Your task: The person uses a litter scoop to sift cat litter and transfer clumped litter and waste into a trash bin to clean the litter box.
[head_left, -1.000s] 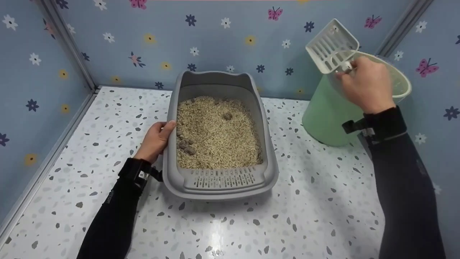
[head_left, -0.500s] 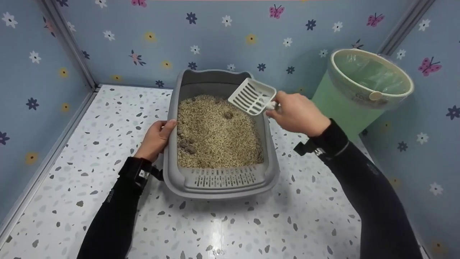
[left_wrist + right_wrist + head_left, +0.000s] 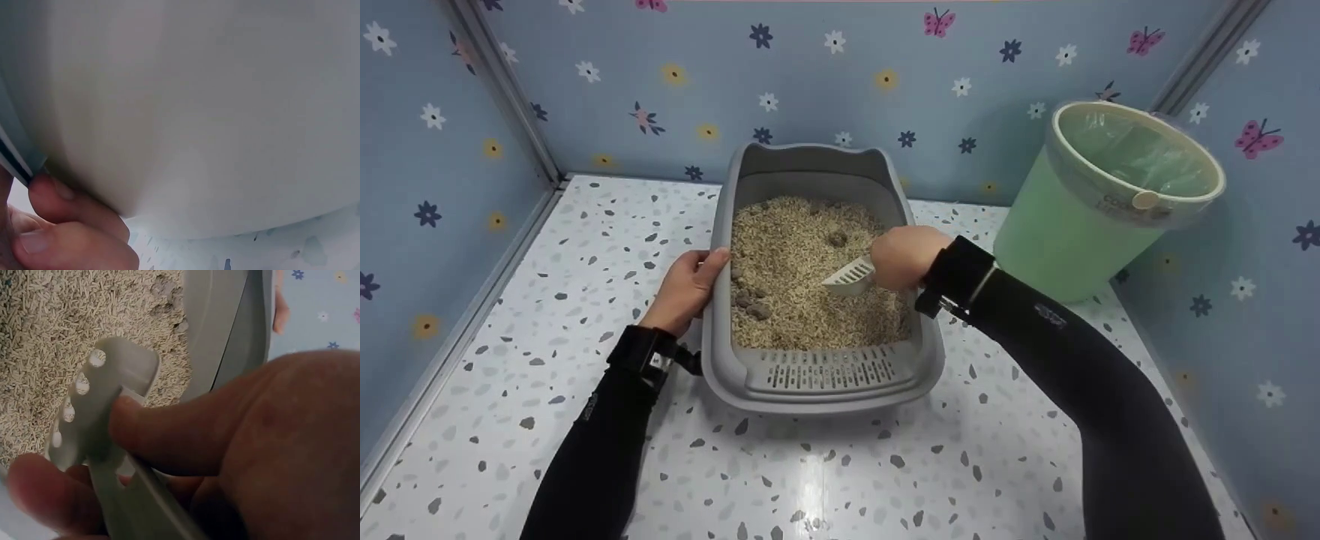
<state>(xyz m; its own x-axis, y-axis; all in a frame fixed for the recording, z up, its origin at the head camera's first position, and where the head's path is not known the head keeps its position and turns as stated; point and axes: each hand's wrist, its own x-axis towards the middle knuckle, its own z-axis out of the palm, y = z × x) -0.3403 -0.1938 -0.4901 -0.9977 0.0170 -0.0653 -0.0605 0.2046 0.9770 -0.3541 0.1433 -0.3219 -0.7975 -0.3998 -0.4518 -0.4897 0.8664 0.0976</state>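
A grey litter box (image 3: 817,382) filled with beige pellet litter (image 3: 802,255) stands on the speckled floor. Brown clumps (image 3: 750,302) lie near its left wall, another clump (image 3: 836,239) further back. My left hand (image 3: 686,289) grips the box's left rim; its fingers (image 3: 62,225) curl under the grey wall (image 3: 197,112) in the left wrist view. My right hand (image 3: 906,256) holds a white slotted scoop (image 3: 851,277) by its handle, the scoop head down on the litter. In the right wrist view thumb and fingers (image 3: 163,433) pinch the scoop (image 3: 95,399) over the litter (image 3: 50,320).
A green bin (image 3: 1099,202) with a clear liner stands tilted at the right, against the wall. Blue flowered walls (image 3: 810,67) close off the back and both sides. Speckled white floor (image 3: 825,472) stretches in front of the box.
My right hand carried the scoop from the green bin leftwards and down into the litter box. The left hand stayed on the rim.
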